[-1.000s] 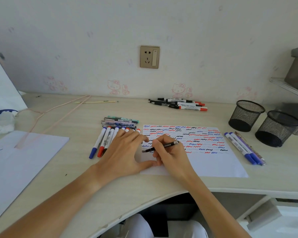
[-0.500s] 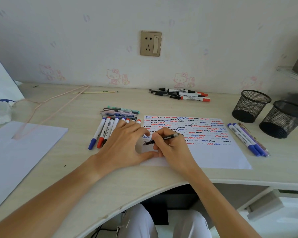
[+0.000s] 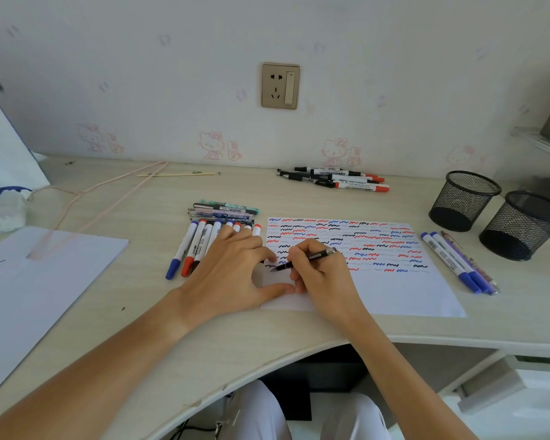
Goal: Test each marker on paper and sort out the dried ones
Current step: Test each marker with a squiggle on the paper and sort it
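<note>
A white test sheet (image 3: 394,290) covered with red, blue and black squiggles lies on the desk. My right hand (image 3: 323,274) grips a black pen (image 3: 311,258), its tip touching the sheet's left side. My left hand (image 3: 232,271) lies flat, fingers spread, pressing the sheet's left edge and partly covering a row of markers (image 3: 191,249) with blue, red and black caps. More pens (image 3: 224,211) are stacked behind that row. Two blue markers and a purple pen (image 3: 454,262) lie right of the sheet. Another marker group (image 3: 337,179) rests near the wall.
Two black mesh pen cups (image 3: 464,201) (image 3: 521,227) stand at the right. A second white sheet (image 3: 29,290) with a few squiggles lies at the left, with a pink cord (image 3: 86,201) over it. A plastic tub (image 3: 0,211) sits at the far left. The curved desk edge (image 3: 267,354) is near me.
The pen tip has shifted slightly left and down on the sheet. My left hand stays flat in place. The camera view has shifted a little.
</note>
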